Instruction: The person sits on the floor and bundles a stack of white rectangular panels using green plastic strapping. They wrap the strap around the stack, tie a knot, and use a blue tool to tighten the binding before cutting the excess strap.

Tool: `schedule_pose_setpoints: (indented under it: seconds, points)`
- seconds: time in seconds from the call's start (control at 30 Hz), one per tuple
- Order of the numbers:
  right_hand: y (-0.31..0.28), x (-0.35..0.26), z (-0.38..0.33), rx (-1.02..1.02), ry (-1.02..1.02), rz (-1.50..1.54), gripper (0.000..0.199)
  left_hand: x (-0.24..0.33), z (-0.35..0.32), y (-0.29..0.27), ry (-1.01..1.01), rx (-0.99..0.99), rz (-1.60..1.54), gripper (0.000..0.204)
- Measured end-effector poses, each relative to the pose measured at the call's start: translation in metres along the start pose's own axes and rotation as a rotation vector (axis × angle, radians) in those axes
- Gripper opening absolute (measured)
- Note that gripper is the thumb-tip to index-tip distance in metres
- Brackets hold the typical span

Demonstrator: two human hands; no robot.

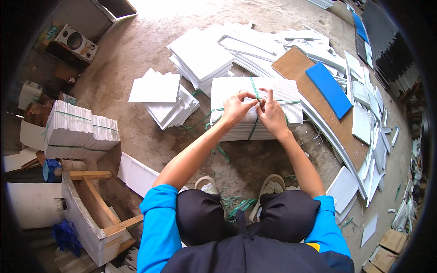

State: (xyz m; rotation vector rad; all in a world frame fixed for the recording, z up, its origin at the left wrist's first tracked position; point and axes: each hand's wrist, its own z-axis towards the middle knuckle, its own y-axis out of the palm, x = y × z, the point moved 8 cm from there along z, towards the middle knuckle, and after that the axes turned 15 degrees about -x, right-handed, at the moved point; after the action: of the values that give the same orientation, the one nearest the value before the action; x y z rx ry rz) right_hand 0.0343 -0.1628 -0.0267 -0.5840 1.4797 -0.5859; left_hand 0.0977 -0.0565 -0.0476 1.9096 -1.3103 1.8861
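Note:
A stack of white ribbed sheets (230,86) sits on the floor in front of my knees. Green twine (253,84) runs over its top both ways and crosses near the middle. My left hand (237,107) is at that crossing, its fingers pinched on the twine. My right hand (273,114) pinches the twine beside it, thumb and fingers bent inward. The fingertips of both hands almost meet; whether a knot lies between them is hidden. Both forearms reach forward over my knees.
White sheet piles (200,54) lie beyond the stack, with a smaller pile (157,88) to the left. On the right are a brown board (300,66), a blue panel (328,88) and white offcuts. Tied bundles (70,127) and a wooden frame (91,200) stand left. Loose twine (239,204) lies between my feet.

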Motion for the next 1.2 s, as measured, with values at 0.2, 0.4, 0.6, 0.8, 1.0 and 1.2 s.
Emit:
schedule_pose_setpoints:
  seconds: [0.2, 0.4, 0.6, 0.8, 1.0, 1.2]
  points:
    - [0.004, -0.003, 0.001, -0.035, 0.033, 0.069, 0.048, -0.009, 0.007, 0.006, -0.055, -0.235, -0.369, 0.028]
    - [-0.007, -0.015, -0.008, 0.165, 0.066, -0.243, 0.049, -0.01, -0.002, -0.011, -0.026, 0.043, -0.794, 0.024]
    - [0.0, -0.022, -0.002, 0.208, 0.011, -0.514, 0.046, -0.052, 0.013, -0.041, 0.133, 0.128, -1.452, 0.016]
    - [-0.002, -0.016, 0.01, 0.185, -0.068, -0.447, 0.038, -0.021, 0.006, -0.033, 0.177, 0.003, -1.129, 0.018]
    - [-0.002, -0.003, 0.021, 0.156, -0.034, -0.309, 0.038, 0.042, 0.013, -0.012, 0.166, -0.282, -0.655, 0.022]
    - [-0.005, -0.006, 0.019, 0.146, -0.045, -0.376, 0.044, 0.025, 0.027, -0.009, 0.037, -0.227, -0.545, 0.025]
